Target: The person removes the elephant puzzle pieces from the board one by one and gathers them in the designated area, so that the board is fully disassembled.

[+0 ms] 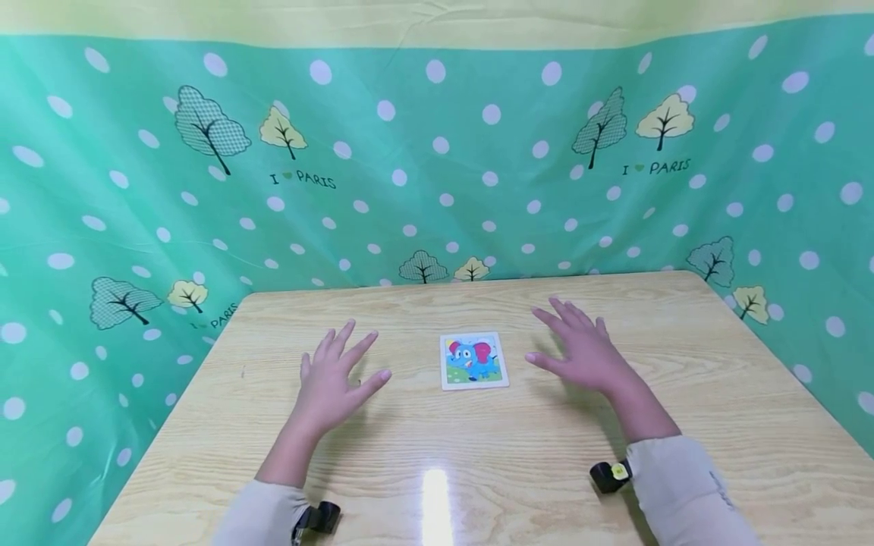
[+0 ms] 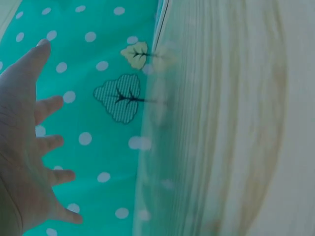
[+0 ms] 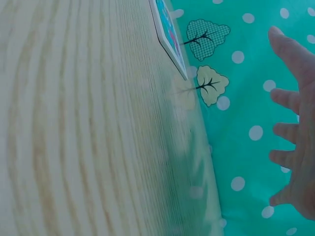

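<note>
A small square picture puzzle [image 1: 474, 361] with a white frame and a blue elephant lies flat on the wooden table, between the two hands. To its left, my left hand [image 1: 334, 383] is held above the table with spread fingers, holding nothing. On the other side my right hand [image 1: 583, 350] hovers with its fingers apart, also holding nothing and nearer to the puzzle. The left wrist view shows the left hand [image 2: 22, 152] from the palm side. In the right wrist view the right hand [image 3: 298, 132] is at the edge, with part of the puzzle [image 3: 170, 37] at the top.
The light wooden table [image 1: 519, 470] has a bright glare spot near its front. Behind and beside it hangs a green dotted curtain [image 1: 437, 159] printed with trees. Each wrist carries a small black camera, one of them the right camera [image 1: 608, 478].
</note>
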Demonstrator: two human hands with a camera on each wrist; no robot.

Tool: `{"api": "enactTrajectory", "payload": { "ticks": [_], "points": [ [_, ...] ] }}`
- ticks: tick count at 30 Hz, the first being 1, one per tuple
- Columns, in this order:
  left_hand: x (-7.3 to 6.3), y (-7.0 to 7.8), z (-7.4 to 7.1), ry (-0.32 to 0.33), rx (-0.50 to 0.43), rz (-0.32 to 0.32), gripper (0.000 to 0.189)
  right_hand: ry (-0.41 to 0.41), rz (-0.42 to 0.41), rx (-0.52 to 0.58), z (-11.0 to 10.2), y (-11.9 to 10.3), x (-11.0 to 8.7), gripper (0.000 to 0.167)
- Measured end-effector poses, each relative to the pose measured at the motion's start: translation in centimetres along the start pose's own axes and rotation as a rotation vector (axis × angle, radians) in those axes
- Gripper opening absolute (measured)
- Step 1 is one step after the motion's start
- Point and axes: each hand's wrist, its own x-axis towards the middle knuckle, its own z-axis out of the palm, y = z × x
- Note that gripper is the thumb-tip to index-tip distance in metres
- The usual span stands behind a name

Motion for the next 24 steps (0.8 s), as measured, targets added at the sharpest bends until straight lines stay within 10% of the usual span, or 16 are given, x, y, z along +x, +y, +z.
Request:
{"api": "enactTrajectory", "payload": {
  "ticks": [24],
  "points": [
    [2.6, 3.7, 4.3, -0.121, -0.344, -0.050, 0.071, -0.047, -0.081, 0.146, 0.9, -1.0, 2.6, 0.077]
  ]
}}
